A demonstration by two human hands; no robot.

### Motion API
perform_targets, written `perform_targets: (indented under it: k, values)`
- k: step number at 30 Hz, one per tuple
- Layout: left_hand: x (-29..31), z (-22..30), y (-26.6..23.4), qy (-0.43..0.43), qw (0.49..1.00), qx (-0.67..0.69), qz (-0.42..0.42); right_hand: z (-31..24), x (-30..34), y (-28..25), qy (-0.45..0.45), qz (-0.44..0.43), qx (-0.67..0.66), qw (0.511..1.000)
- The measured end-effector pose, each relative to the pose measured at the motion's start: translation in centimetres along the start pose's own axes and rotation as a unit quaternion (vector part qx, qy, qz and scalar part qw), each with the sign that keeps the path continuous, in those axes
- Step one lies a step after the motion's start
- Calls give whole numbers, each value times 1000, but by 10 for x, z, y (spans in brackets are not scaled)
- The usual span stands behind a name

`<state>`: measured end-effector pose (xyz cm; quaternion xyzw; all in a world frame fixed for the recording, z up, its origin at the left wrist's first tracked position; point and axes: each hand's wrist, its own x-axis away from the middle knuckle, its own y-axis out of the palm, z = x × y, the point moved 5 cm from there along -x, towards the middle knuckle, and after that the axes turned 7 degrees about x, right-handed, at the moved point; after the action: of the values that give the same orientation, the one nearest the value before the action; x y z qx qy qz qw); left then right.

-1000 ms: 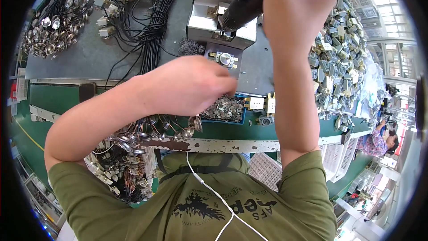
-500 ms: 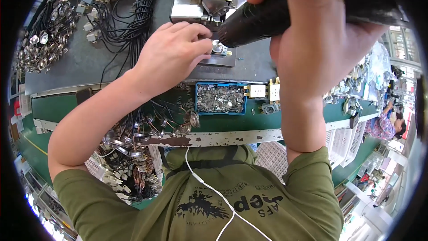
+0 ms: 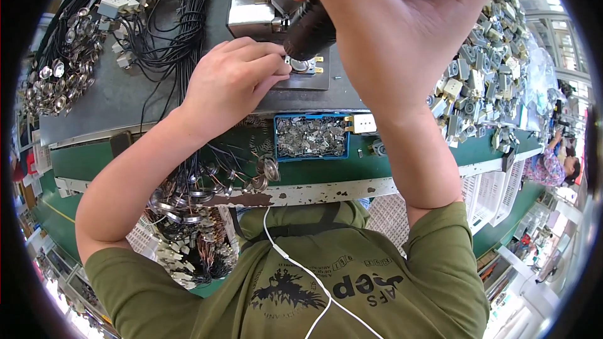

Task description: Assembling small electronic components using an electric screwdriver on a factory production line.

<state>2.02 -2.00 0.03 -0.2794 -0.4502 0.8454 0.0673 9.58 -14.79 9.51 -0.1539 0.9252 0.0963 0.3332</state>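
The only readable printing stands in black on the olive-green shirt (image 3: 251, 263), placed here by the white cable (image 3: 311, 275) running down its front. Just to the person's right of the cable, near its fork, sits a group of large, bold, rounded letters (image 3: 355, 285); farther right of the fork is a shorter group of smaller capitals (image 3: 387, 297). Level with the cable's thicker piece, well to the right, runs a row of small boxed characters (image 3: 343, 262). Left of the cable, fine lettering, too small to make out, borders a dark, spiky emblem (image 3: 281, 290).
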Motion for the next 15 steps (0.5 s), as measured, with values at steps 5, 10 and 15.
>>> perform_targets:
  k: [5,10,15]
  values:
    - [-4,3,-2,1,1000,5,8,-5,2,4,2,-3,-21,1000]
    - [0,1,0,-15,1000,5,3,0,3,15,9,-10,-40,999]
    - [-2,1,0,-2,1000,30,6,9,-4,12,21,-24,-55,998]
